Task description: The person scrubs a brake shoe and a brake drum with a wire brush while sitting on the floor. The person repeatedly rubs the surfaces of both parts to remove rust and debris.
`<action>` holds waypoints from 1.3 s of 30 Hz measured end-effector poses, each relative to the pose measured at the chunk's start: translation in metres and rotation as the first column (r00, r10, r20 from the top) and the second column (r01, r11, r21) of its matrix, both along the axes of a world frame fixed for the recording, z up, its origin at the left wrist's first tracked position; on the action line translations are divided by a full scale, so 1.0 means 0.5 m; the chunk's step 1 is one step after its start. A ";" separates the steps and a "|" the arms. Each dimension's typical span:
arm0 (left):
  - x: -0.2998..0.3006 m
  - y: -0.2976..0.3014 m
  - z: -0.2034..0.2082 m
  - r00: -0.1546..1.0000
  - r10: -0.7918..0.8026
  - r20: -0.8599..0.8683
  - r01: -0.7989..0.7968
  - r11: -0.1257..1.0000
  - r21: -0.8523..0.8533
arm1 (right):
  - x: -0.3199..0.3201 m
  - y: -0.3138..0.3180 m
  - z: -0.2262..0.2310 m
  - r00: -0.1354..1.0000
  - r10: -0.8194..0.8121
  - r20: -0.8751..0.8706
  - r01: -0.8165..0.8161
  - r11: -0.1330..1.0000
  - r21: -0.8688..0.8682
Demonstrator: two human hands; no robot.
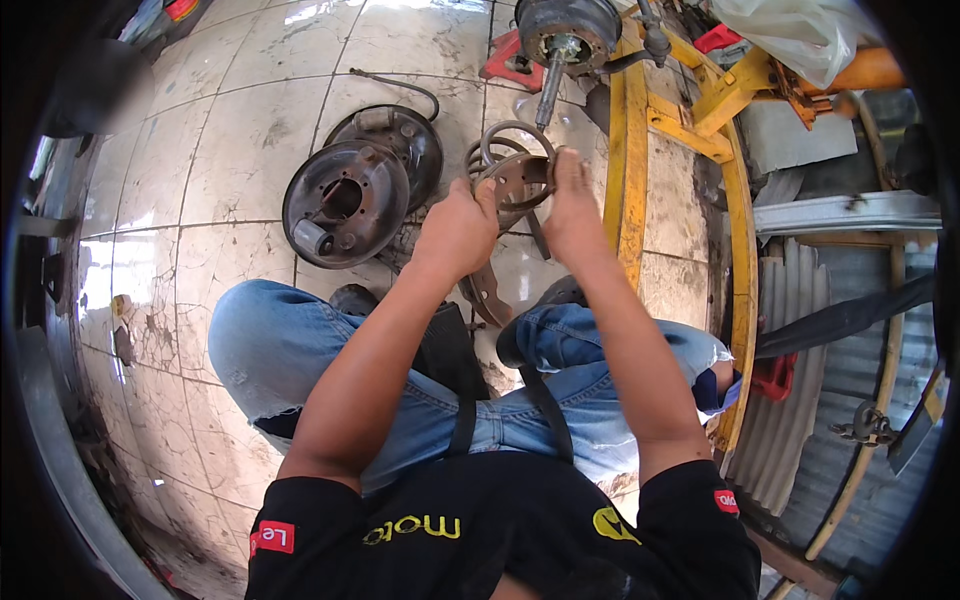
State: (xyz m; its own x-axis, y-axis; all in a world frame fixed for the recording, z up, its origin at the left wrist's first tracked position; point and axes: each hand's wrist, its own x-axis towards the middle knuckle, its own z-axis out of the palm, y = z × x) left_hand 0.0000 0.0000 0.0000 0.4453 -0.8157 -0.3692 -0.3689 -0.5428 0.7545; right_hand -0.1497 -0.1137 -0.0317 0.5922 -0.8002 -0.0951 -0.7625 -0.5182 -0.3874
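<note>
My left hand (458, 230) and my right hand (575, 215) are closed on opposite ends of a rusty brown brake shoe (522, 178), a curved piece with holes. More curved brake shoes (518, 128) show just beyond and beneath it; where one ends and another begins is hard to make out. Below my left hand, another brake shoe (486, 297) lies on the tiles between my feet. To the left, a dark round brake backing plate (382, 190) rests partly over a second backing plate (424, 150). Both palms and some fingertips are hidden.
A brake drum (570, 28) with a protruding axle shaft stands at the far side, by a red jack stand (512, 62). A yellow metal frame (628, 150) runs along my right, before corrugated sheets (790, 380). Cracked pale floor tiles (230, 160) extend to the left.
</note>
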 end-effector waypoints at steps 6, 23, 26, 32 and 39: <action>0.008 0.002 -0.001 1.000 -0.016 0.024 0.017 0.999 -0.031 | 0.053 0.090 0.018 0.972 -0.134 -0.194 0.106 0.983 -0.147; 0.004 -0.002 -0.001 0.999 -0.021 0.035 0.022 0.999 -0.037 | 0.043 0.069 0.022 0.946 -0.078 -0.314 -0.004 0.968 -0.252; -0.002 -0.001 0.001 0.999 -0.027 0.031 0.027 0.999 -0.019 | 0.031 0.087 0.011 0.932 -0.045 -0.359 -0.067 0.954 -0.293; 0.004 0.000 0.001 0.998 -0.032 0.048 0.034 0.999 -0.034 | 0.039 0.066 0.014 0.935 -0.066 -0.348 -0.058 0.941 -0.334; -0.001 -0.004 0.004 0.997 -0.048 0.053 0.048 0.999 -0.005 | 0.027 0.047 0.002 0.941 -0.076 -0.330 -0.040 0.943 -0.331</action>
State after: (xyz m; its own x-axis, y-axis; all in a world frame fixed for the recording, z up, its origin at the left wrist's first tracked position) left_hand -0.0005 -0.0020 0.0022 0.4241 -0.8388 -0.3414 -0.4339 -0.5191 0.7364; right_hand -0.1360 -0.0900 -0.0309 0.5572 -0.8302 -0.0144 -0.8270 -0.5564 0.0804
